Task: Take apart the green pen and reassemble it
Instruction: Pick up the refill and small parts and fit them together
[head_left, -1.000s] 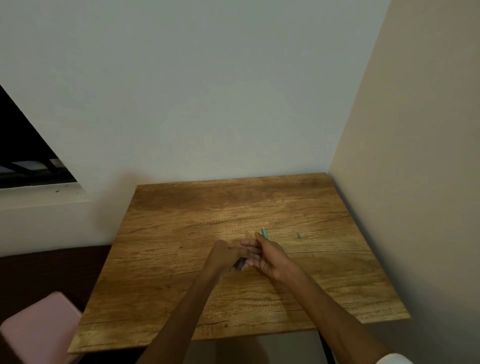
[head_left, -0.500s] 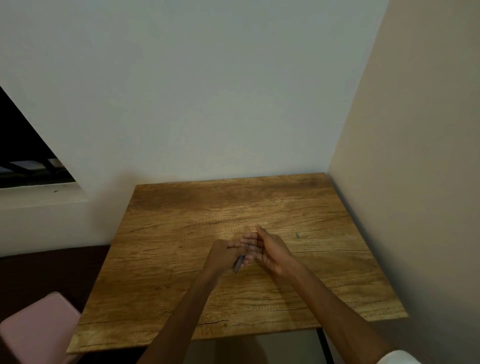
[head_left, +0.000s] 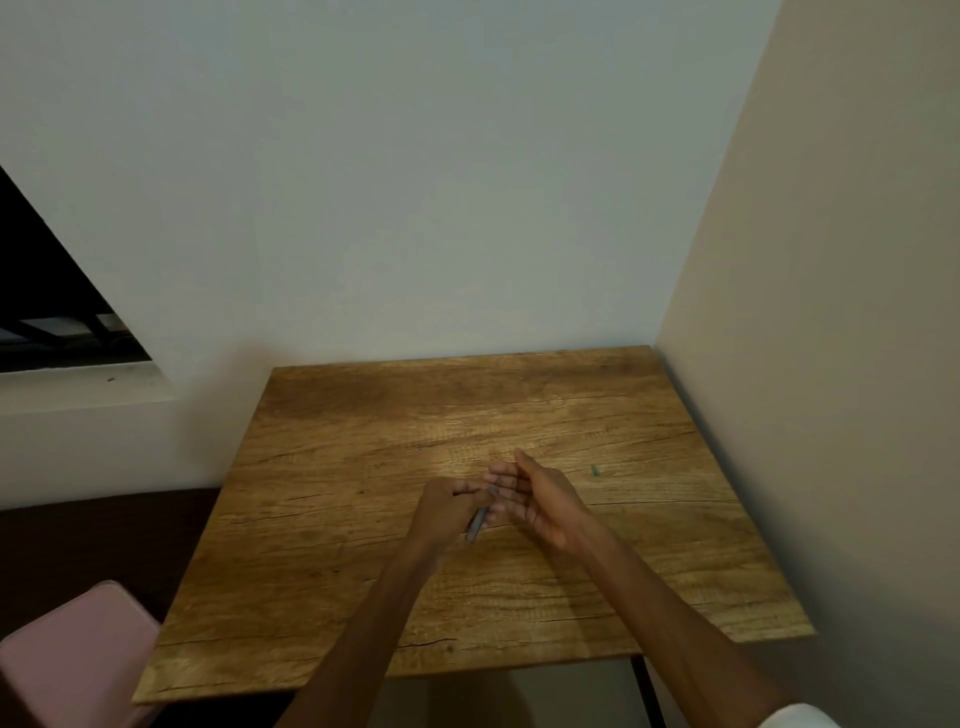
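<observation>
My left hand (head_left: 447, 512) grips the grey-green pen barrel (head_left: 476, 526), whose lower end sticks out below the fist and slants toward me. My right hand (head_left: 540, 499) is just to its right, palm turned left. Its fingertips meet the left hand at the barrel's upper end, where a thin pale bit of the pen's inner part (head_left: 492, 490) shows between the fingers. The rest of that part is hidden. A small green pen piece (head_left: 595, 471) lies alone on the wooden table (head_left: 332, 571), to the right of both hands.
The table sits in a corner, with a white wall behind and a beige wall along its right edge. A pink seat (head_left: 78, 660) stands at the lower left beside the table. A dark window opening (head_left: 47, 306) is at the left.
The green rod that stuck up past my right thumb a second ago is now hidden between the hands. The barrel's lower end shows further out below my left fist.
</observation>
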